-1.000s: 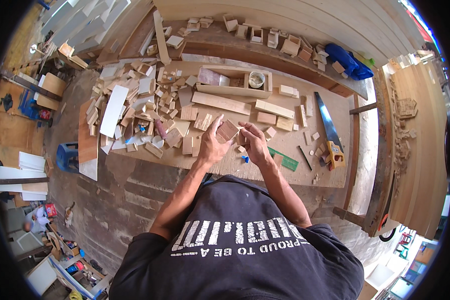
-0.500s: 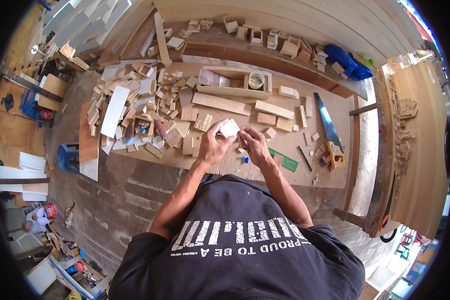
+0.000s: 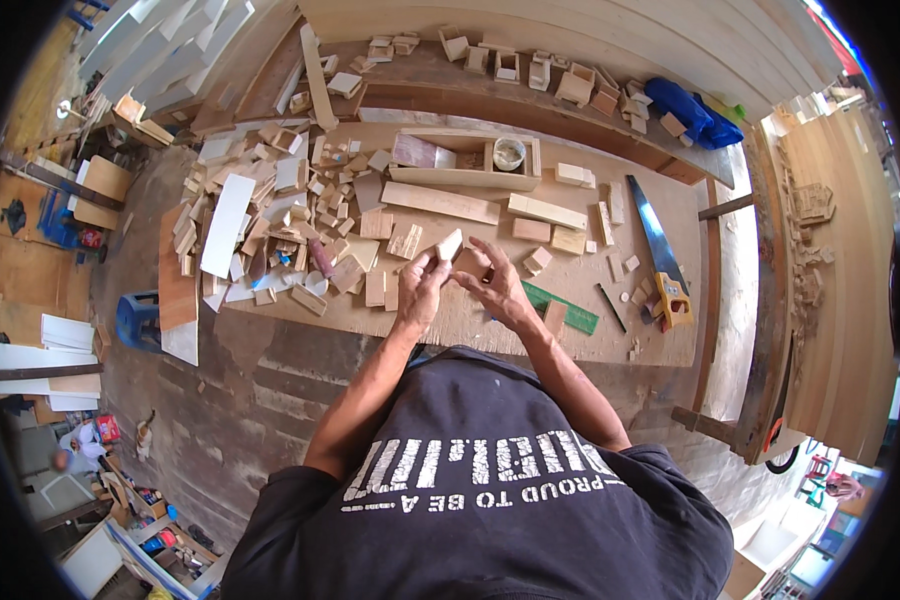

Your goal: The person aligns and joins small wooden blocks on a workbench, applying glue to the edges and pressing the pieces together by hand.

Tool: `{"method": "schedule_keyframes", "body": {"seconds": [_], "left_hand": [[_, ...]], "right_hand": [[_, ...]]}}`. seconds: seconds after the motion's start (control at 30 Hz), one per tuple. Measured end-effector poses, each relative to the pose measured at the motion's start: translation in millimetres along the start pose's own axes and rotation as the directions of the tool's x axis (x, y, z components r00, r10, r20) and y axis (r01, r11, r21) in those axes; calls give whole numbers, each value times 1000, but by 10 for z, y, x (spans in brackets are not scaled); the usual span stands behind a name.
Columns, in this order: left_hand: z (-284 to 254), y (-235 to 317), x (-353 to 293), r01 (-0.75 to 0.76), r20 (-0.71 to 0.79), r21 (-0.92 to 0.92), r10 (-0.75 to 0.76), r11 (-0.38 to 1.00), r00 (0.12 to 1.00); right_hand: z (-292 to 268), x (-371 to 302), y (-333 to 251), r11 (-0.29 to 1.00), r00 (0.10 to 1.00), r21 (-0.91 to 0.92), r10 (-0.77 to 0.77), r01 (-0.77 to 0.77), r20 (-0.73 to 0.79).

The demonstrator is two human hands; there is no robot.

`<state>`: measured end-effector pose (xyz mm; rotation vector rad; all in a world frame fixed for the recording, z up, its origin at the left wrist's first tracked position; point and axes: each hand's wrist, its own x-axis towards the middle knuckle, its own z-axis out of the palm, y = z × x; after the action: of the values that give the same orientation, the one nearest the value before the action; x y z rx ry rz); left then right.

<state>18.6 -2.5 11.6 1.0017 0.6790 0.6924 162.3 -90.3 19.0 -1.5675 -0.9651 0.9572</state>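
My left hand [image 3: 423,288] grips a small pale wooden block [image 3: 450,246] over the near middle of the workbench, its fingers wrapped round the lower part. Close by on the right, my right hand [image 3: 502,292] has thumb and fingers spread apart, and I see nothing held in it. A brownish patch shows between the two hands; I cannot make out what it is. Just right of my right hand lie a green ruler [image 3: 562,308] and a small wood piece [image 3: 555,318] on it. Left of my left hand stand light wood blocks [image 3: 375,288].
Offcuts [image 3: 320,210] pile up on the bench's left, with a white board [image 3: 227,226] on top. At the back is a wooden tray [image 3: 460,180] holding a round container [image 3: 508,154]. To the right lie a pencil [image 3: 611,307] and a handsaw [image 3: 656,240]. A blue stool [image 3: 138,320] stands left.
The wooden block has been tilted, now showing a narrower side in my left hand. My right hand has come away from it, and its pinched fingers have spread.
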Motion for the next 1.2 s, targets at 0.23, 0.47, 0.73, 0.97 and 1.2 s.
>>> {"method": "schedule_keyframes", "body": {"seconds": [0.23,0.47,0.73,0.97,1.2], "left_hand": [[-199,342,-47,191,230,-45,-176,981,957],[-371,228,-13,115,221,33,-120,993,968],[-412,180,-69,183,212,-82,-163,980,964],[-498,101,-94,274,136,-94,-260,957,956],[-547,105,-105,332,141,-99,-317,938,938]], "right_hand": [[-100,-52,-83,961,994,256,88,-103,71],[-64,-41,-192,977,992,196,68,-89,108],[-223,15,-158,979,952,170,60,-116,301],[-165,79,-249,953,939,217,135,-210,317],[-133,96,-201,960,925,130,193,-247,328]]}}
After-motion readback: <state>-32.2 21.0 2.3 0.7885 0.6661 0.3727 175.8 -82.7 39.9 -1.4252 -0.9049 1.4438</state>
